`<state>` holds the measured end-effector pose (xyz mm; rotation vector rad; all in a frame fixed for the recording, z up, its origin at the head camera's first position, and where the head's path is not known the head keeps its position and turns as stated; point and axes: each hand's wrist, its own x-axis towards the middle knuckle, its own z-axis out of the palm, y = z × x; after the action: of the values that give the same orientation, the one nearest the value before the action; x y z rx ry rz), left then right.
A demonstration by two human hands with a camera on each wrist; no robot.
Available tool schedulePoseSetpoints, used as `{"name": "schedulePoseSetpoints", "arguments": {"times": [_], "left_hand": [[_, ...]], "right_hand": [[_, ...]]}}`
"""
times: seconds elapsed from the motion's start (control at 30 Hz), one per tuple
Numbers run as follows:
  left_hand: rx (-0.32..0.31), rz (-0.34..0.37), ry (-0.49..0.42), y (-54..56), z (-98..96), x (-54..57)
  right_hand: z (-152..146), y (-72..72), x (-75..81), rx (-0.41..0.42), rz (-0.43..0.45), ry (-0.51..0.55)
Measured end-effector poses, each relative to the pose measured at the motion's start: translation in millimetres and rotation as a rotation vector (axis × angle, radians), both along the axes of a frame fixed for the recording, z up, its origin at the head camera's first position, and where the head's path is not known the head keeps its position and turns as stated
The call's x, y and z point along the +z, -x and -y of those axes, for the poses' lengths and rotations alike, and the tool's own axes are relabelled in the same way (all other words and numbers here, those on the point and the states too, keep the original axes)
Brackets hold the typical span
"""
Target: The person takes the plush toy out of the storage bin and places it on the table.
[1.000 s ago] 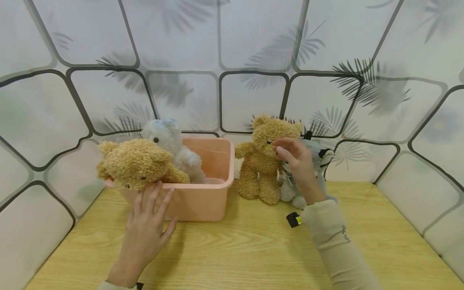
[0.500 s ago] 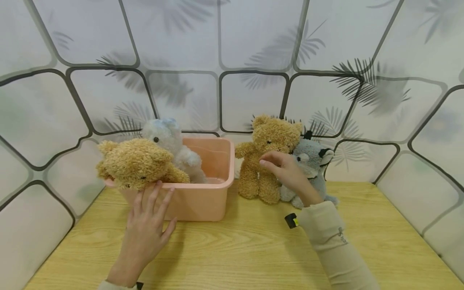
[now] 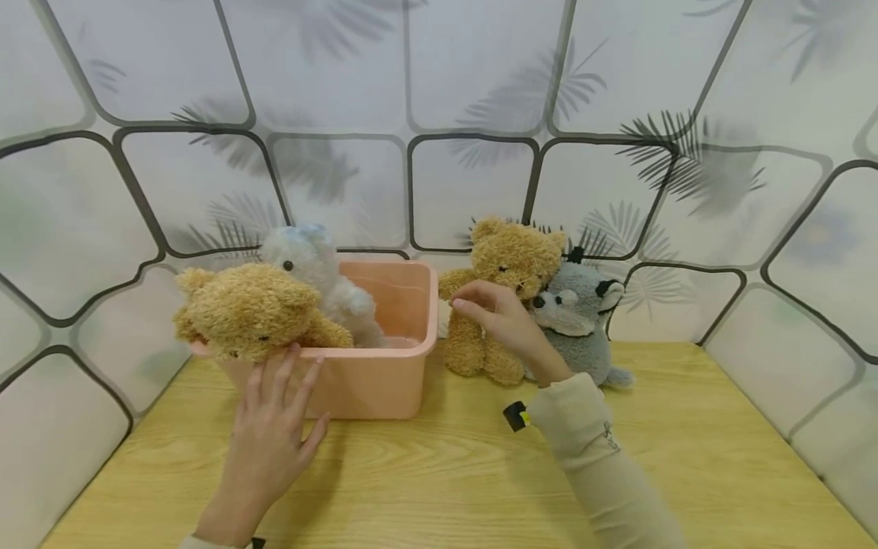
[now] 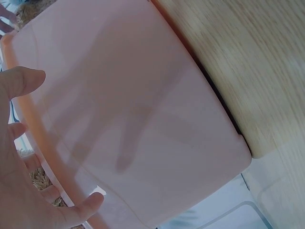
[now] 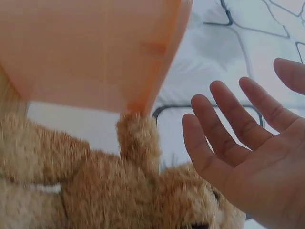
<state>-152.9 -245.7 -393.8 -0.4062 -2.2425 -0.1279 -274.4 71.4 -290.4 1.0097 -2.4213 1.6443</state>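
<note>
My left hand point(image 3: 270, 431) rests with extended, spread fingers against the front rim of a pink plastic bin point(image 3: 373, 385). Over that rim leans a tan teddy bear point(image 3: 247, 309), its head just above my fingertips. Behind it in the bin sits a fluffy white and pale blue plush toy point(image 3: 302, 255). My right hand point(image 3: 506, 324) hovers before a second tan teddy bear point(image 3: 511, 255), which stands right of the bin. In the right wrist view this hand point(image 5: 257, 148) has its fingers extended and holds nothing; part of the bear point(image 5: 109, 191) shows below it.
A grey plush animal point(image 3: 583, 354) with black-tipped ears sits against the second bear's right side. The wood-grain table point(image 3: 425, 480) stretches in front. A patterned fabric backdrop point(image 3: 473, 191) closes off the back and both sides.
My right hand has moved left and slightly down, from before the grey plush animal and the bear's face to the bear's body. My left hand stays at the bin's rim.
</note>
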Motion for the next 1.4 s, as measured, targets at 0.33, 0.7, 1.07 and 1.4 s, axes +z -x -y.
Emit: {"name": "schedulePoseSetpoints", "arguments": {"times": [0.33,0.7,1.07,1.4], "left_hand": [[0.009,0.003,0.002,-1.2,0.2,0.7],[-0.003,-0.004,-0.003,-2.6,0.0,0.7],[-0.002,-0.001,-0.003,-1.2,-1.3,0.4],[-0.005,-0.009,0.012,-1.1,-0.4,0.1]], "right_hand": [[34.1,-3.5,-2.7,0.019,0.083,0.110],[64.2,-7.5,-6.5,0.053,0.157,0.251],[96.5,-8.2,-6.2,0.100,0.121,0.249],[123.6,-12.8,-3.7,0.128,0.127,0.160]]}}
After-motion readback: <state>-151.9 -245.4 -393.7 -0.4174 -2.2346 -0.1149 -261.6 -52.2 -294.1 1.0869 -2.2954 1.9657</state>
